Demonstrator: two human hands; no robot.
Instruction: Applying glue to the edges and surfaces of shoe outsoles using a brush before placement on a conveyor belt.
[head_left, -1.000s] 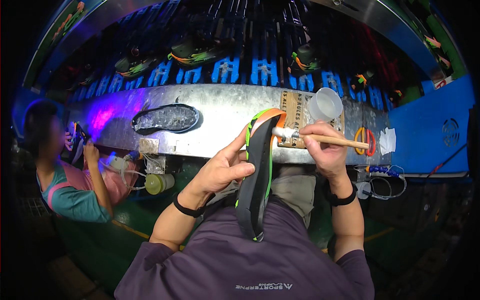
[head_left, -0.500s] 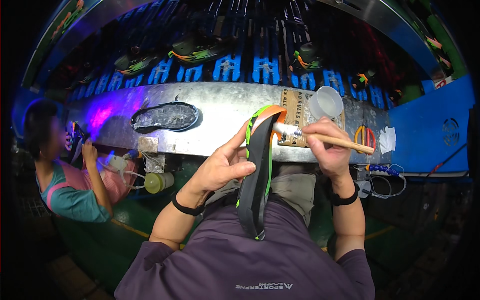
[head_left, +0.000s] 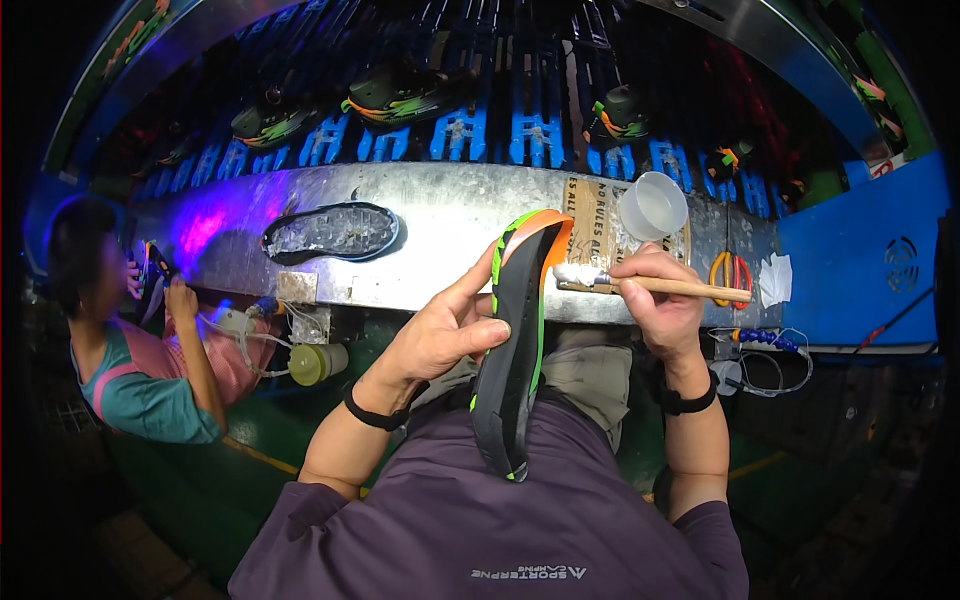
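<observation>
My left hand (head_left: 450,340) is closed round the side of a shoe sole (head_left: 512,370), its thumb lying across the black inner face. The sole stands lengthwise in front of my chest, with a green rim and an orange upper end. In my right hand (head_left: 655,297) is a brush (head_left: 700,288) with a wooden handle, gripped between thumb and fingers. Its pale bristles are right beside the sole's orange rim; whether they touch it I cannot tell.
A translucent plastic cup (head_left: 653,207) stands on cardboard (head_left: 585,222) on the metal bench (head_left: 440,215). Another sole (head_left: 332,232) lies left of it. Scissors (head_left: 740,280) and white paper (head_left: 774,279) are at right. Shoes (head_left: 395,95) rest on a blue rack behind; a co-worker (head_left: 150,340) sits left.
The brush tip has come down a little along the sole's orange rim, and its handle lies more level. My left hand and the sole have hardly moved.
</observation>
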